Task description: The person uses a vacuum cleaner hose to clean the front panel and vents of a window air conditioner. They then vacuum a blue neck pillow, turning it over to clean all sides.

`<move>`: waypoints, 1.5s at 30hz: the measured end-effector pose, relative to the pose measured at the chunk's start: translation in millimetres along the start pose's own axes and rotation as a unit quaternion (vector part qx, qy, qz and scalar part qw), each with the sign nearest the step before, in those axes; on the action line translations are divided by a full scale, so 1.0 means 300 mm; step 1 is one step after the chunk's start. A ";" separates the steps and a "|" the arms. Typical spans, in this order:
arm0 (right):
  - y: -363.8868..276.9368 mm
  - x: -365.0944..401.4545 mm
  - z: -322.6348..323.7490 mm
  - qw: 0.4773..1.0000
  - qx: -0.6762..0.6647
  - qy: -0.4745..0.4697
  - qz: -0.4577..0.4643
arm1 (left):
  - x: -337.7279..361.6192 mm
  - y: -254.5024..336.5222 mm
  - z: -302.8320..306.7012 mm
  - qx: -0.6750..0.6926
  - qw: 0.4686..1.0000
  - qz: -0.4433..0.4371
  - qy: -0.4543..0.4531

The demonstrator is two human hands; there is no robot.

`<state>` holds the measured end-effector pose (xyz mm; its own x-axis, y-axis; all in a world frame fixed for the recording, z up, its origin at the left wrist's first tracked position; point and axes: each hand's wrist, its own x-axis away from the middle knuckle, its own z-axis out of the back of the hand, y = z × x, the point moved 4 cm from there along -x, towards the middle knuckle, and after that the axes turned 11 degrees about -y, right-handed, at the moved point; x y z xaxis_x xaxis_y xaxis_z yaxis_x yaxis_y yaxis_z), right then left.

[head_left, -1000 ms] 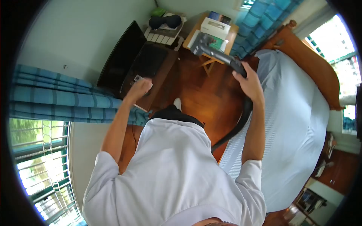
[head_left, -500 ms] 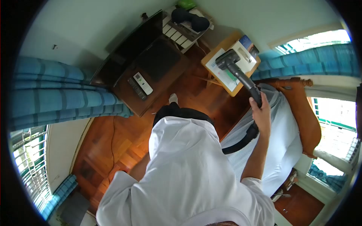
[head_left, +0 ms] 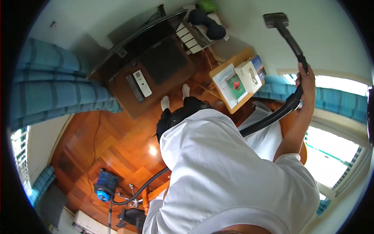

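Observation:
My right hand (head_left: 307,80) is raised at the right and wrapped round the dark handle of a vacuum cleaner tube (head_left: 290,39). The tube points up and away, its flat floor nozzle (head_left: 276,20) high against the pale wall. A ribbed black hose (head_left: 269,120) runs from the handle down over the bed and behind my body. It shows again at the lower left, leading to the blue and black vacuum canister (head_left: 106,185) on the wooden floor. My left hand is hidden behind my torso and white shirt.
A small wooden table (head_left: 215,76) holds papers, a green booklet (head_left: 235,86) and a white box (head_left: 248,76). Two remotes (head_left: 142,83) lie on the brown TV stand (head_left: 132,110) below a television (head_left: 148,37). A cable (head_left: 94,142) trails across the floor. Blue curtains (head_left: 66,89) hang left.
My right hand has risen and moved right, lifting the nozzle from over the small table to high by the wall. My body has turned, and the canister has come into view.

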<state>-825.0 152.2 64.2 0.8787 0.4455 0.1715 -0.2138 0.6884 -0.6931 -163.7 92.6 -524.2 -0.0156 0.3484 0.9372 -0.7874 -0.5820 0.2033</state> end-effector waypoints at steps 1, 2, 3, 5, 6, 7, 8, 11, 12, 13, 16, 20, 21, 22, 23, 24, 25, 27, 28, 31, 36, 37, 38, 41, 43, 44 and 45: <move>-0.045 -0.037 0.013 1.000 -0.014 0.013 0.014 | 0.009 -0.004 -0.027 0.015 1.000 0.008 0.005; -0.063 -0.093 0.035 1.000 -0.020 0.014 0.014 | 0.023 -0.008 -0.057 0.029 0.999 0.016 0.009; -0.084 -0.145 0.046 0.999 -0.036 -0.006 0.017 | 0.042 -0.008 -0.089 0.041 0.999 0.025 0.013; -0.104 -0.257 0.042 0.998 -0.051 -0.035 0.026 | 0.085 -0.005 -0.150 0.061 0.997 0.043 0.020; -0.104 -0.312 0.032 0.995 -0.088 -0.044 0.036 | 0.119 -0.040 -0.189 0.073 0.995 0.058 0.027; -0.100 -0.364 0.026 0.990 -0.122 -0.054 0.041 | 0.140 -0.059 -0.232 0.083 0.994 0.071 0.032; -0.094 -0.421 0.019 0.990 -0.117 -0.067 0.038 | 0.164 -0.072 -0.281 0.096 0.991 0.085 0.036; -0.073 -0.614 -0.007 0.973 -0.185 -0.130 0.043 | 0.271 -0.085 -0.387 0.125 0.983 0.122 0.052; -0.050 -0.665 -0.017 0.970 -0.192 -0.140 0.046 | 0.307 -0.083 -0.421 0.132 0.980 0.132 0.062; -0.031 -0.717 -0.031 0.968 -0.202 -0.147 0.027 | 0.344 -0.073 -0.454 0.141 0.978 0.141 0.067; 0.043 -0.866 -0.087 0.961 -0.213 -0.175 0.008 | 0.457 -0.055 -0.542 0.161 0.968 0.173 0.084; 0.151 -1.010 -0.199 0.914 -0.313 -0.254 -0.040 | 0.575 -0.021 -0.643 0.192 0.952 0.207 0.115; 0.160 -1.032 -0.234 0.889 -0.360 -0.279 -0.054 | 0.601 -0.008 -0.664 0.198 0.948 0.215 0.123; 0.161 -1.053 -0.267 0.859 -0.406 -0.303 -0.068 | 0.623 0.004 -0.682 0.205 0.945 0.221 0.129; 0.161 -1.071 -0.288 0.846 -0.423 -0.317 -0.073 | 0.637 0.019 -0.705 0.213 0.942 0.224 0.134; 0.166 -1.104 -0.308 0.840 -0.426 -0.328 -0.071 | 0.654 0.030 -0.728 0.221 0.938 0.229 0.139; 0.177 -1.137 -0.334 0.816 -0.453 -0.350 -0.083 | 0.669 0.038 -0.750 0.228 0.934 0.235 0.144; 0.166 -1.176 -0.388 0.788 -0.477 -0.379 -0.094 | 0.688 0.054 -0.783 0.244 0.927 0.245 0.148; 0.156 -1.188 -0.409 0.772 -0.493 -0.389 -0.102 | 0.692 0.062 -0.794 0.248 0.924 0.248 0.151; 0.121 -1.198 -0.455 0.755 -0.499 -0.412 -0.107 | 0.697 0.080 -0.830 0.261 0.917 0.260 0.154; 0.006 -1.118 -0.487 0.803 -0.419 -0.417 -0.070 | 0.665 0.119 -0.863 0.310 0.893 0.280 0.169; -0.017 -1.088 -0.493 0.808 -0.412 -0.417 -0.058 | 0.660 0.129 -0.868 0.325 0.884 0.288 0.175; -0.040 -1.068 -0.498 0.813 -0.404 -0.415 -0.066 | 0.657 0.139 -0.870 0.339 0.875 0.295 0.181; -0.112 -0.989 -0.521 0.811 -0.395 -0.431 -0.027 | 0.628 0.144 -0.854 0.377 0.843 0.326 0.202; -0.162 -0.909 -0.518 0.814 -0.392 -0.429 -0.013 | 0.592 0.151 -0.787 0.399 0.824 0.336 0.219; -0.198 -0.858 -0.507 0.828 -0.369 -0.422 0.004 | 0.572 0.155 -0.738 0.419 0.817 0.319 0.236; -0.239 -0.815 -0.513 0.842 -0.346 -0.413 0.022 | 0.529 0.156 -0.686 0.458 0.820 0.231 0.252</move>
<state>-958.9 -94.0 -35.9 0.2182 0.9052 0.3647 0.3132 0.2890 -0.9047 -329.7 271.8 -424.3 -0.6169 0.0607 0.7847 0.1651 -0.9649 0.2044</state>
